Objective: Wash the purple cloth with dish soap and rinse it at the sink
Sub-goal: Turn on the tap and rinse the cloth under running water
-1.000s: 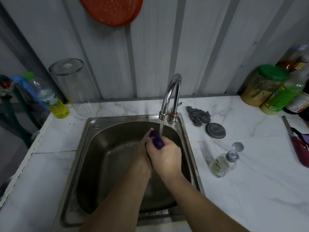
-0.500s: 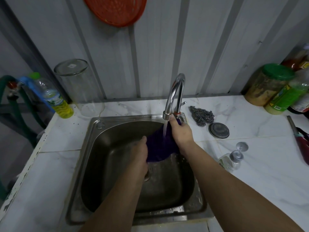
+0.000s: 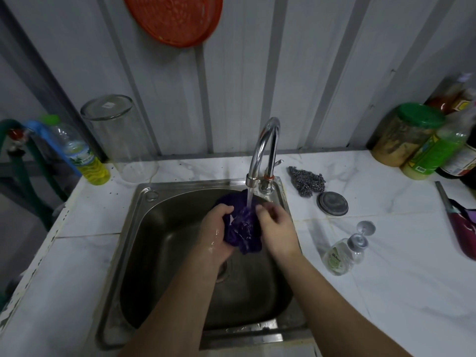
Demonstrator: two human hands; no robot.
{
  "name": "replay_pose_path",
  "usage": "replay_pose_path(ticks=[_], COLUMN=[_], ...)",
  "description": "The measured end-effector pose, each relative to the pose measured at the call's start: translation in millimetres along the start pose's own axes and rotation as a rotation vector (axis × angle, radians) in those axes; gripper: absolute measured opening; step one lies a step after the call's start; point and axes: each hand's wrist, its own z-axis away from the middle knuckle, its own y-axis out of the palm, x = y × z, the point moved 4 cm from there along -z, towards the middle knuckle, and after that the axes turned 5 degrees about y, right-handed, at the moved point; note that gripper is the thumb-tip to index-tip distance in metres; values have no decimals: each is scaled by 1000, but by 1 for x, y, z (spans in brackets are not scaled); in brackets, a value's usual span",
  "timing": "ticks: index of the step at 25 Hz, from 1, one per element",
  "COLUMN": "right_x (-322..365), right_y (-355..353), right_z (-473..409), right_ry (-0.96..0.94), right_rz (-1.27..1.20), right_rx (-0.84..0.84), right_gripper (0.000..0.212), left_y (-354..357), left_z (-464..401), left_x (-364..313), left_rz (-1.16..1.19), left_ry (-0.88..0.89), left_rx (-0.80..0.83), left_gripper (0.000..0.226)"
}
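White marble-patterned counter point(image 3: 386, 292) surrounds a stainless steel sink basin point(image 3: 164, 253). Both hands grip the bunched wet purple cloth point(image 3: 243, 228) under the curved chrome tap's point(image 3: 265, 148) running stream: left hand point(image 3: 217, 234) clenched, right hand point(image 3: 277, 228) pinching. Basin front lies unobstructed; clear pump soap bottle point(image 3: 343, 256) lies just beside the right rim.

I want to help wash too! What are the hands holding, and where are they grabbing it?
Both hold the wet purple cloth under the tap water: left hand grips its left side, right hand its right edge.
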Motion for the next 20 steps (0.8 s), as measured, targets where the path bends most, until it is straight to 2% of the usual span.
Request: replay_pose_path(ticks=[2, 3, 4, 5, 6, 9, 10, 13, 16, 18, 20], right_x=[-9, -7, -5, -5, -4, 5, 11, 29, 25, 16, 14], right_y=[7, 12, 15, 14, 13, 3, 2, 7, 19, 29, 37], right_z=[-12, -13, -15, -19, -26, -40, -40, -20, 19, 44, 49], right_ry=[410, 531, 579, 574, 523, 207, 116, -59, -197, -330, -390], right_rz=[-227, -323, -402, -438, -460, -424, -412, -314, -39, 129, 234], right_rx=[255, 386, 439, 406, 322, -26, -82, -121, -85, -75, -116], right_gripper=[71, 76, 75, 68, 56, 12, 6, 14, 20, 21, 29], left_y=[5, 6, 6, 7, 5, -5, -7, 1, 15, 13, 9], left_z=[5, 6, 5, 4, 4, 2, 1, -2, -8, -7, -1], left_x=[1, 2, 2, 2, 3, 6, 8, 12, 9, 6, 7], left_rz=[45, 47, 48, 44, 21, -89, -101, -72, -21, -32, 10], left_ry=[-35, -46, -54, -70, -95, -137, -138, -149, -187, -184, -137], left_rx=[154, 199, 223, 231, 209, 116, 70, -30, -103, -45, 14], left_gripper=[39, 40, 39, 38, 36, 37, 38, 44, 60, 65, 55])
